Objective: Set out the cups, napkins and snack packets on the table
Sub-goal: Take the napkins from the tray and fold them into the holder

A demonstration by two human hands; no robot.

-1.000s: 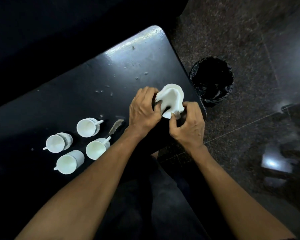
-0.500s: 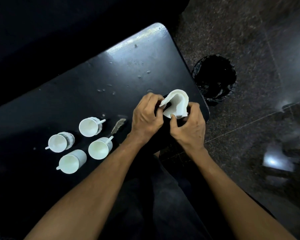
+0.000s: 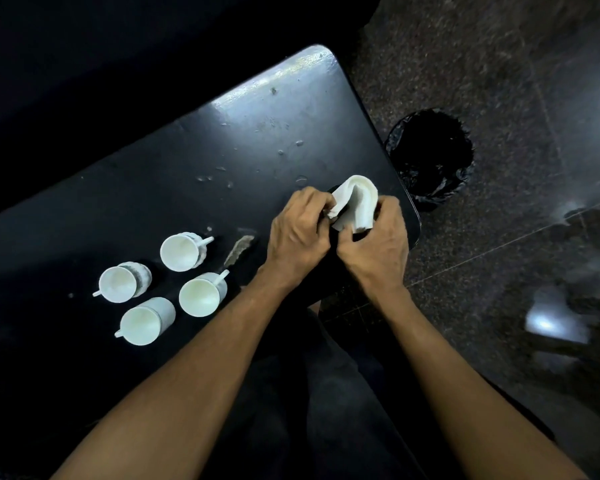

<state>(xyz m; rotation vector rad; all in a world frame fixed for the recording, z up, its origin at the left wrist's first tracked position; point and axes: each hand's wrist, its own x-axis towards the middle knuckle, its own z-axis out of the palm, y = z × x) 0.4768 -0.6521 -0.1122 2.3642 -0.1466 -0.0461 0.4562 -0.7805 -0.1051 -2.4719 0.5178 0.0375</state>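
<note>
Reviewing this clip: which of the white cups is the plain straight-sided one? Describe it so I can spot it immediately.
On the black table, four white cups sit in a cluster left of the person's left hand. The plain cup is the one nearest the person. It alone has smooth, straight sides; its handle points left.

Desk: black, glossy top, rounded far corner, small pale flecks and droplets scattered over its middle. On it, toward the near left: four white cups in a loose cluster, all upright and apart from one another — far cup, handle to the right; left cup, handle to the left; near cup, handle to the left; right cup, handle to the right. Just right of the far cup: one small grey scrap, lying flat.
</note>
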